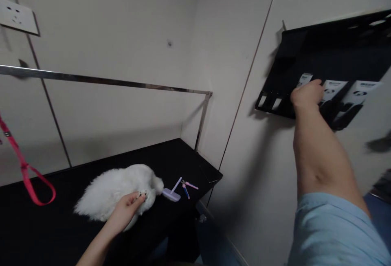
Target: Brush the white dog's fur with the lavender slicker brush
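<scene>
A fluffy white dog [116, 184] lies on the black table [171, 156]; its face is hard to make out. With fingers pinched, my left hand [126, 209] holds a furry part with small dark spots, which looks like its paw. My right hand [308, 95] is stretched up to a black wall rack [324, 54]. Its fingers are closed around a white tube [305, 79], whose top shows above them; the hand hides the lower part. Just past the dog are a lilac slicker brush [171, 194] and pink-and-blue nail clippers [187, 186].
Two more white tubes stand in the rack, one of them a tube with a panda print [362, 91]. A metal bar [122, 82] runs above the table's back side. At the left hangs a pink loop strap [29, 180]. A wall socket [18, 15] is higher up.
</scene>
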The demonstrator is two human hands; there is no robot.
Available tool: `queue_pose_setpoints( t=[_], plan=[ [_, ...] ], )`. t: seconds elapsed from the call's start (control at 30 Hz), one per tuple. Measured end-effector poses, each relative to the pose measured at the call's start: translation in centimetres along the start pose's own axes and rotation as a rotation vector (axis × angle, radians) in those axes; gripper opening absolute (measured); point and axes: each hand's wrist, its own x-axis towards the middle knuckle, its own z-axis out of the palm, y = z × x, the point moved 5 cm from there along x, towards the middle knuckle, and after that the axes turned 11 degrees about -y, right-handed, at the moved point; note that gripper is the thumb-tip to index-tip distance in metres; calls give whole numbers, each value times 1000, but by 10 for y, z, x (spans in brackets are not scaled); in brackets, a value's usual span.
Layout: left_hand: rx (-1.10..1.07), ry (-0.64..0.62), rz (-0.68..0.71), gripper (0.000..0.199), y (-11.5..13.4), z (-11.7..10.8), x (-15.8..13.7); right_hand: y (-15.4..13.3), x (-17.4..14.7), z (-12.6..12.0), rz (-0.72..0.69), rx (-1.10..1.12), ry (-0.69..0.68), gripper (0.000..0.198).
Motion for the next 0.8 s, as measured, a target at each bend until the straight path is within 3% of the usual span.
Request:
queue_pose_setpoints(
  t=[0.1, 0.2, 0.27, 0.3, 0.33, 0.37, 0.47, 0.53, 0.6, 0.67, 0.8],
  plan=[
    [9, 25, 10, 52, -3, 1, 3, -12, -19, -9, 210, -104, 247, 82],
    [2, 52, 5, 51, -1, 3, -1, -47, -57, 26, -19, -189, 257, 79],
    [-11, 89, 7, 50, 1, 4, -7, -62, -103, 89, -133, -114, 22, 68],
    [-18, 119, 10, 50, 1, 4, -10, -64, -136, 132, -86, -25, -194, 59],
    [-27, 146, 19, 49, 2, 5, -14, -65, -179, 181, 0, 65, -487, 49],
    [-42, 162, 34, 49, 1, 6, -16, -71, -228, 226, 26, 101, -681, 37],
    [-85, 239, 66, 43, -1, 9, -22, -94, -380, 328, 45, 138, -1076, 10],
    [-108, 272, 65, 40, -4, 10, -25, -107, -456, 368, 62, 112, -1203, 12],
    [-123, 294, 64, 40, -5, 10, -27, -113, -500, 392, 97, 60, -1254, 22],
    [-129, 303, 75, 41, -7, 9, -29, -115, -517, 408, 113, 28, -1266, 32],
    [-49, 288, 123, 41, -23, 4, -40, -117, -520, 440, 102, 56, -1306, 44]
  ],
)
